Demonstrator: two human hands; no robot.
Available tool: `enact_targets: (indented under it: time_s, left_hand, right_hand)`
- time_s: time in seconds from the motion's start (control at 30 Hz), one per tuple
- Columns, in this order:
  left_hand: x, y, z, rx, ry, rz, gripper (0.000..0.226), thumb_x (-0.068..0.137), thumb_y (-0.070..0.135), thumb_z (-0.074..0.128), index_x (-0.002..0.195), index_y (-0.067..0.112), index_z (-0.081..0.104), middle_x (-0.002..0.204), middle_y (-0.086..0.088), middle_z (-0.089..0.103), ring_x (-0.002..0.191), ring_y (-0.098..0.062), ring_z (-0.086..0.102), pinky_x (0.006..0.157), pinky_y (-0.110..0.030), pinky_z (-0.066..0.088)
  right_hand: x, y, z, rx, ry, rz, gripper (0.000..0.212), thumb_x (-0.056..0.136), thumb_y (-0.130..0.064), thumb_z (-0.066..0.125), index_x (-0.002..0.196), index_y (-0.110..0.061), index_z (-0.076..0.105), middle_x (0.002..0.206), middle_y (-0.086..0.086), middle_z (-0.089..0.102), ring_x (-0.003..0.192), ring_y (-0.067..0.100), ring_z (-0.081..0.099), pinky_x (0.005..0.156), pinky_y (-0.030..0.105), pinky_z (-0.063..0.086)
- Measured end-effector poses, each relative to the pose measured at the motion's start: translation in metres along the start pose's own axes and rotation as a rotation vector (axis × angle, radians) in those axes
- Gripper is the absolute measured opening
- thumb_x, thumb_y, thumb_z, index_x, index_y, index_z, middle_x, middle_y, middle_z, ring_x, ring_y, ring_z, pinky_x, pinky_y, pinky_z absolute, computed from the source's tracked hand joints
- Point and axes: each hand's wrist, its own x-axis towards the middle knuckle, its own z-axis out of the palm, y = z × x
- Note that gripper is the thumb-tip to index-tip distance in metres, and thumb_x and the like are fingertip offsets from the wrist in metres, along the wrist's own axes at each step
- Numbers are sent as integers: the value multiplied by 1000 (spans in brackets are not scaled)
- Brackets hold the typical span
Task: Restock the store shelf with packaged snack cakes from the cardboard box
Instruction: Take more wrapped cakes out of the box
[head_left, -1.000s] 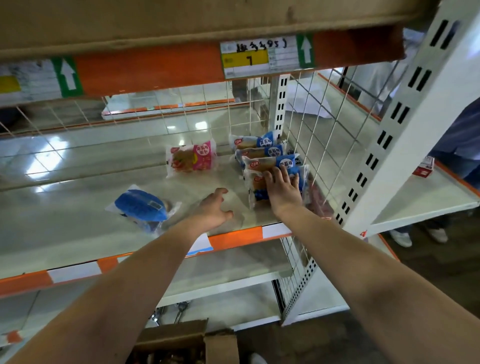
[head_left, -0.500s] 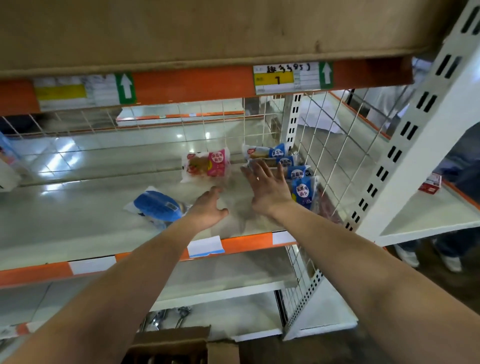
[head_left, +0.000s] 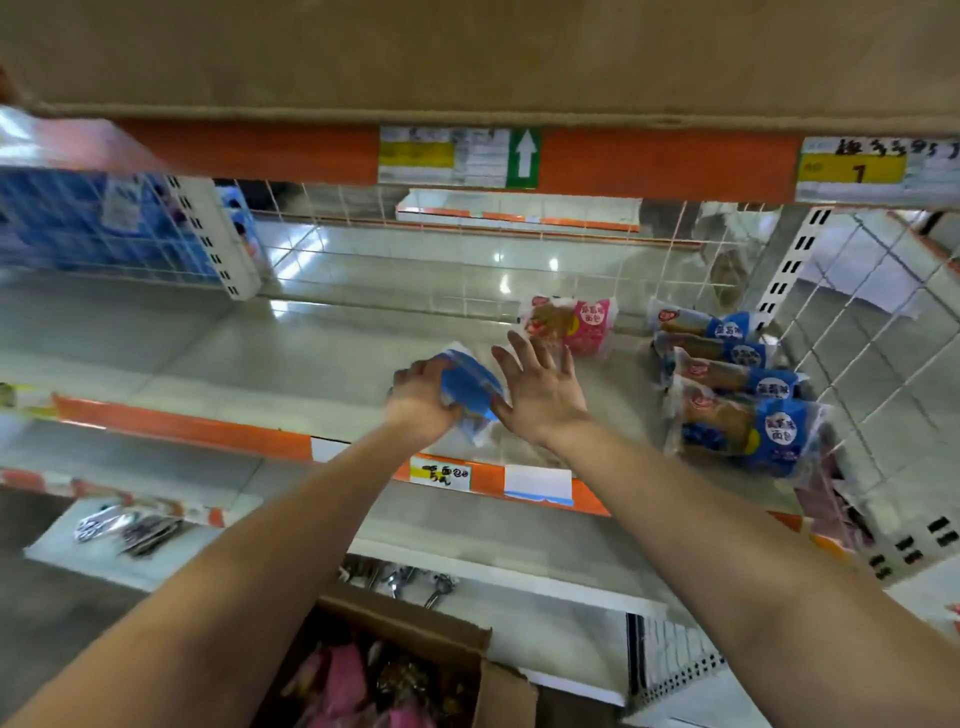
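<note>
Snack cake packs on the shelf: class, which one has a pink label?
The pink pack lying alone toward the back. The row of packs at the right is blue, as is the held pack in the left hand.

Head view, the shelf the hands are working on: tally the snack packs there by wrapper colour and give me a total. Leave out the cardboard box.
Blue packs: 5 (four lined up at the right, plus the held pack gripped by the left hand)
Pink packs: 1
Total: 6
</note>
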Motion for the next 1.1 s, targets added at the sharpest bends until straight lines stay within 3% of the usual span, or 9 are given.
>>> enact_targets:
  time_s: [0.17, 0.3, 0.4, 0.53, 0.77, 1.1]
  left_hand:
    - [-10, -20, 2, 22, -31, -53, 60, 84, 23, 60, 140, 19, 38, 137, -9, 44, 125, -31, 38, 101, -36, 36]
    - [-17, -35, 2, 13, -52, -76, 59, 82, 24, 62, 137, 20, 41, 137, -9, 44, 124, -32, 39, 100, -37, 37]
    - [-21, -48, -2, -12, -57, -130, 59, 82, 22, 63, 137, 20, 41, 138, -9, 43, 125, -32, 38, 103, -38, 37]
    - [-26, -62, -7, -24, -59, -169, 57, 84, 19, 59, 137, 20, 40, 138, -9, 42, 126, -33, 37, 104, -40, 35]
    - [-28, -60, -7, -36, -60, -160, 56, 85, 21, 59, 138, 21, 39, 140, -8, 41, 128, -31, 36, 105, -40, 35]
    - [-23, -40, -21, -1, -37, -61, 60, 85, 25, 62, 139, 21, 38, 142, -9, 39, 128, -32, 36, 105, -41, 37]
  right_hand:
    - [21, -18, 11, 58, -73, 0, 80, 89, -59, 44, 152, -23, 10, 159, 3, 3, 145, 32, 7, 115, 55, 8]
    - [30, -32, 26, 119, -125, 25, 90, 82, -62, 54, 151, -26, 9, 156, 6, 9, 139, 36, 20, 112, 53, 19]
    - [27, -45, 41, 80, -147, 20, 84, 86, -55, 53, 151, -20, 10, 154, 10, 13, 129, 37, 31, 104, 49, 30]
    - [30, -54, 49, 76, -156, 52, 77, 89, -38, 51, 150, -18, 9, 153, 13, 12, 125, 40, 32, 104, 51, 31]
    - [23, -53, 55, 69, -130, 63, 79, 88, -27, 51, 151, -20, 3, 150, 13, 11, 119, 40, 35, 100, 51, 34]
    - [0, -19, 29, 88, -87, 94, 61, 94, -33, 47, 148, -31, 19, 145, 8, 25, 118, 34, 39, 97, 46, 32]
